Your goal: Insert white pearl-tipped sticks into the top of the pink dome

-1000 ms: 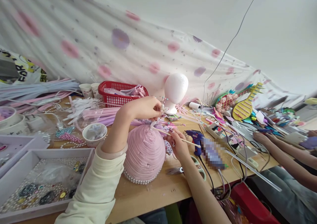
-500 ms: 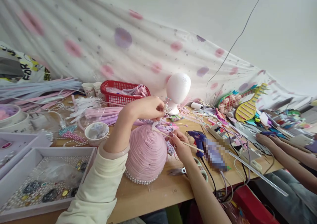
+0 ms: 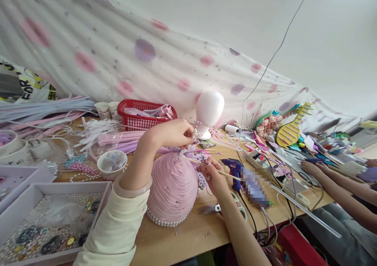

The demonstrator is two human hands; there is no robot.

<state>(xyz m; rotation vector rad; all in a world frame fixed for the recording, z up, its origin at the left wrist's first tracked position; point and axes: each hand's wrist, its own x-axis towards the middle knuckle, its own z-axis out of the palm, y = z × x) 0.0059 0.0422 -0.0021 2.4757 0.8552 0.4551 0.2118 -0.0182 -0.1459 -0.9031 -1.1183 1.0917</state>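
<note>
A pink dome point(image 3: 173, 189) wound in fuzzy strands stands on the table, with white pearl beads along its bottom edge. Above its top, my left hand point(image 3: 173, 134) is closed, fingertips pinching a beaded ornament point(image 3: 195, 132) with thin stems. What exactly lies between the fingertips is partly hidden. My right hand point(image 3: 214, 173), right of the dome, grips a thin wooden stick point(image 3: 228, 175), whose far end reaches the dome's top. Purple and white beaded pieces point(image 3: 201, 179) hang between the dome and that hand. Partly behind my right forearm lie scissors point(image 3: 210, 209).
A blue glue gun point(image 3: 235, 168) stands right of my right hand, among cables. Behind are a white foam head point(image 3: 209, 108) and a red basket point(image 3: 134, 121). A cup point(image 3: 110, 173) and bead tray point(image 3: 101, 211) sit left. Another person's hands point(image 3: 312, 168) are far right.
The view has shifted slightly, so things sit a little lower and further left. Both hands keep nearly the same place by the dome's top, still holding the ornament and the stick.
</note>
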